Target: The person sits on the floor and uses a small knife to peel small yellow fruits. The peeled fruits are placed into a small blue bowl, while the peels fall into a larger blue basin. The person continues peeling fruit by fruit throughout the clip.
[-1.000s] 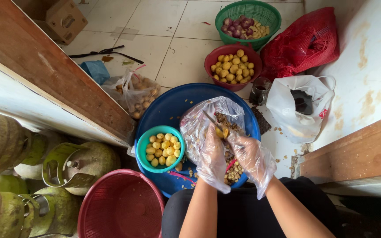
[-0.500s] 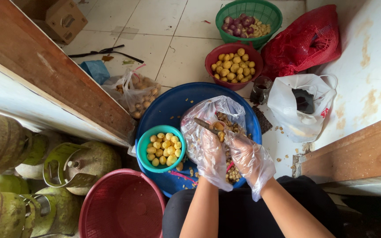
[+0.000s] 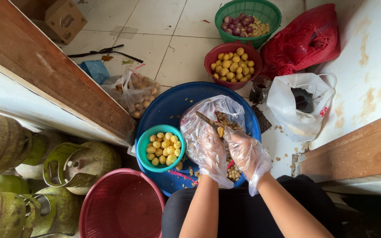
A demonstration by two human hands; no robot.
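A small yellow peeled tuber (image 3: 220, 131) sits pinched in the fingers of the right hand (image 3: 248, 152), which wears a loose clear plastic glove, over the middle of the wide round blue plastic basin (image 3: 173, 105) on the tiled floor. The left hand (image 3: 208, 147), gloved the same way, has its fingers closed around the handle of a small knife (image 3: 208, 120), whose blade points away from the person, just left of the tuber. Under both hands, inside the basin, lies a heap of brown peelings (image 3: 232, 169).

Against the basin's near-left inner wall stands a small teal plastic bowl (image 3: 143, 145) filled with peeled yellow pieces. Beyond the basin's far rim is a dark red plastic bowl (image 3: 211, 59) of more yellow tubers, and farther still a green plastic mesh basket (image 3: 225, 13) holding purple shallots. Right of the basin rests a white plastic carrier bag (image 3: 283, 103), with a red net sack (image 3: 305, 39) behind it. Left of the basin lies a clear plastic bag of unpeeled tubers (image 3: 135, 90). Near-left of the basin sits a red mesh basket (image 3: 122, 205) beside green gas cylinders (image 3: 84, 161).
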